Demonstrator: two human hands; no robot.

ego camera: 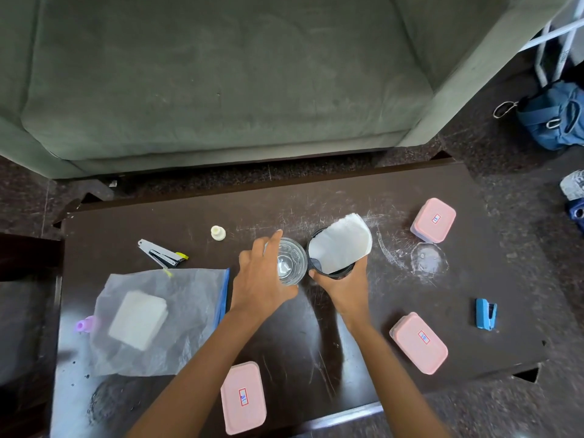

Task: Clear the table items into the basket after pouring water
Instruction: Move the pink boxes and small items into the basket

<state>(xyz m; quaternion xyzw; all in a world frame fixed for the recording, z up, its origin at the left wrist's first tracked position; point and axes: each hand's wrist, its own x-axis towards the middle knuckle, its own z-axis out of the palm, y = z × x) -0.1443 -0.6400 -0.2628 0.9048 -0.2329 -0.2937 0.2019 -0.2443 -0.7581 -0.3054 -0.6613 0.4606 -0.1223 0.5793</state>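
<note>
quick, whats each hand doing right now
left hand: grips the clear glass
right hand: grips the black cup, which has a white napkin in it

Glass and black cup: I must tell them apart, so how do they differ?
The glass is clear and open-topped; the black cup is opaque, with a white sheet sticking out. The left hand holds the glass, the right hand the cup. Both are round and side by side.
</note>
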